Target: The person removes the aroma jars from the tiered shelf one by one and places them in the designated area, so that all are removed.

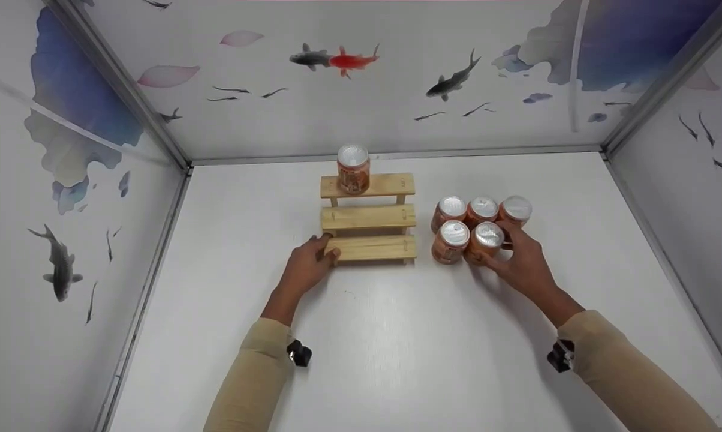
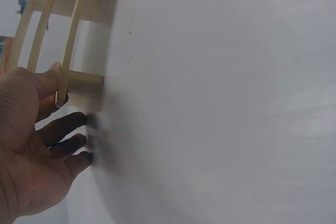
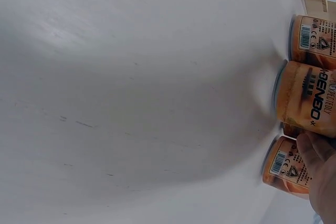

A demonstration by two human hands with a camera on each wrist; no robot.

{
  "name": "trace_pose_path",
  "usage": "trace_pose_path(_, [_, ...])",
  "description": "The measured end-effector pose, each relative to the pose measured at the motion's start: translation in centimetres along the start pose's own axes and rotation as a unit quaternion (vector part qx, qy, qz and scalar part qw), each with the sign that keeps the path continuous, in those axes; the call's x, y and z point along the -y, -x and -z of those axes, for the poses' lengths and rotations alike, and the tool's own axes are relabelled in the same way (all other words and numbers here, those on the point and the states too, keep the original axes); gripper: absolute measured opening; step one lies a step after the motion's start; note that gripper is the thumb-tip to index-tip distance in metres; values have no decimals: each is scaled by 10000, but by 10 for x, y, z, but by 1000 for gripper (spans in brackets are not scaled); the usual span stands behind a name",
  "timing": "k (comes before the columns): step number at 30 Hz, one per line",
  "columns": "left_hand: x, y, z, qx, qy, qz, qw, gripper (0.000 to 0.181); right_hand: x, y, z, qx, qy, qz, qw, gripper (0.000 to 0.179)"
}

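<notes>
A three-step wooden rack (image 1: 370, 248) stands on the white table. My left hand (image 1: 306, 267) pinches the left end of its lowest step between thumb and forefinger; in the left wrist view the other fingers are spread below that step (image 2: 67, 61). One orange can (image 1: 354, 173) with a silver top sits upright toward the left of the top step. Right of the rack, several matching cans (image 1: 450, 245) stand upright in two close rows. My right hand (image 1: 526, 264) grips the front right can (image 1: 488, 237), whose printed side (image 3: 302, 98) faces the right wrist camera.
White panels (image 1: 391, 114) painted with fish enclose the table at the back and both sides. A metal strip (image 1: 265, 161) runs along the table's back edge. Small dark devices (image 1: 300, 354) are worn at both wrists.
</notes>
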State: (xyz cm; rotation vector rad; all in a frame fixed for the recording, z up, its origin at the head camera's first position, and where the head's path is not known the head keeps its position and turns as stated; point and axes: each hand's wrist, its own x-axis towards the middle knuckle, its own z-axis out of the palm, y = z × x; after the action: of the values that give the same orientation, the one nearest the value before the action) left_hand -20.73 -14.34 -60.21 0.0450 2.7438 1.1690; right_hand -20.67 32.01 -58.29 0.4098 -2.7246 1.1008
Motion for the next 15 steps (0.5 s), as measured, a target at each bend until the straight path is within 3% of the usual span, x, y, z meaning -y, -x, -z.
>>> trace_pose_path(10, [3, 0, 0, -14, 19, -145, 9999, 60, 0, -2, 0, 47, 95, -39, 9999, 69])
trace_pose_path(15, [19, -8, -7, -119, 71, -354, 9993, 65, -1, -3, 0, 108, 106, -68, 9999, 71])
